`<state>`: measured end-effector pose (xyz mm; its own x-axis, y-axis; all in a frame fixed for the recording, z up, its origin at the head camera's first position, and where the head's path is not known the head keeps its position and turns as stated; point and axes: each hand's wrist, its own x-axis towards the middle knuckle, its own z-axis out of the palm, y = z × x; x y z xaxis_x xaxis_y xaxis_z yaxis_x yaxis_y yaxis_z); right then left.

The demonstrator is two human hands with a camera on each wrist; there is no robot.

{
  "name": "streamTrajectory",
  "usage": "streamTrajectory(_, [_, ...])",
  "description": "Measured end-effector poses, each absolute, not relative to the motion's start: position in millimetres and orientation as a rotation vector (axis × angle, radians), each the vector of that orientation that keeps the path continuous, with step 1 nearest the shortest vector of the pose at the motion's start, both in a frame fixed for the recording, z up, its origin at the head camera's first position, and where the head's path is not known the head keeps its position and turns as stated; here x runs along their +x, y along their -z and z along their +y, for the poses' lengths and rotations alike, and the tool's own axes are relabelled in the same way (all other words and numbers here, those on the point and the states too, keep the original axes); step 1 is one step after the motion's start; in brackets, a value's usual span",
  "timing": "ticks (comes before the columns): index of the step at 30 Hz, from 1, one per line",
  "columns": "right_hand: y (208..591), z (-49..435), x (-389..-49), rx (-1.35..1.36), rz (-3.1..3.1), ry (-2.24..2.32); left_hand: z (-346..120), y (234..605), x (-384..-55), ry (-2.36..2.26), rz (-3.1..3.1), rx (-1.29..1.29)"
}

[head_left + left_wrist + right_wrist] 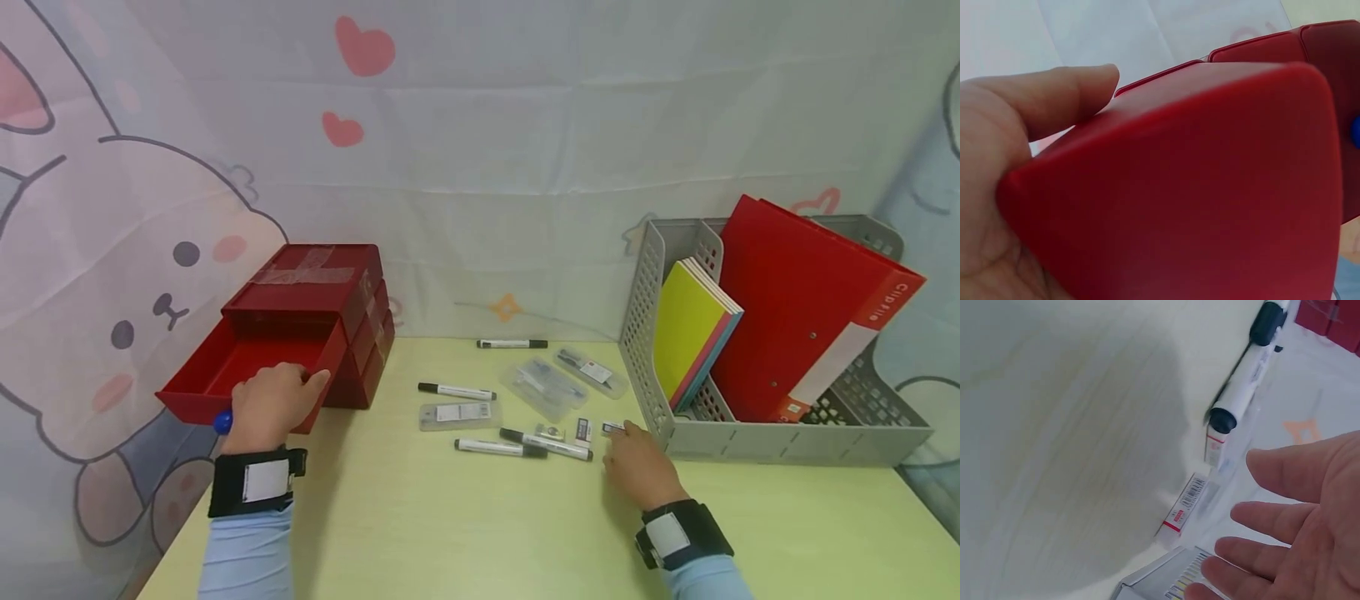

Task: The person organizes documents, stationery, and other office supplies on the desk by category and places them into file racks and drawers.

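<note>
My left hand (272,403) grips the front of a red drawer (183,406), which is pulled out of the top of a red drawer stack (311,275). In the left wrist view the thumb lies along the drawer's edge, and the other fingers are hidden. Over on the right, my right hand (639,467) hovers by a small white eraser (612,427) with a barcode sleeve. Its fingers are spread and hold nothing in the right wrist view. A second eraser (583,431) lies to the left, beside a black-capped marker (555,446).
Several more markers (491,448), a clear flat case (459,415) and other clear cases (543,385) lie mid-table. At right stands a grey file rack (795,442) holding coloured notebooks (686,329) and a red clip file (795,308). A blue knob (222,422) projects from the drawer front.
</note>
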<state>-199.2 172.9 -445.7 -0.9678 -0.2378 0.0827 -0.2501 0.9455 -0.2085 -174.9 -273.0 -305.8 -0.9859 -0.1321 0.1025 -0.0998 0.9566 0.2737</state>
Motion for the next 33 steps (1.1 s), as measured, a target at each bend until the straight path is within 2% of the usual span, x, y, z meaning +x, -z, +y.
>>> streamTrajectory(11, [454.3, 182.5, -217.3, 0.411, -3.177, -0.273, -268.8, 302.6, -177.2, 0.346, -3.048, 0.206])
streamTrajectory(33, [454.0, 178.1, -216.9, 0.275, -3.313, -0.409, -276.2, 299.1, -171.3, 0.248, -3.030, 0.331])
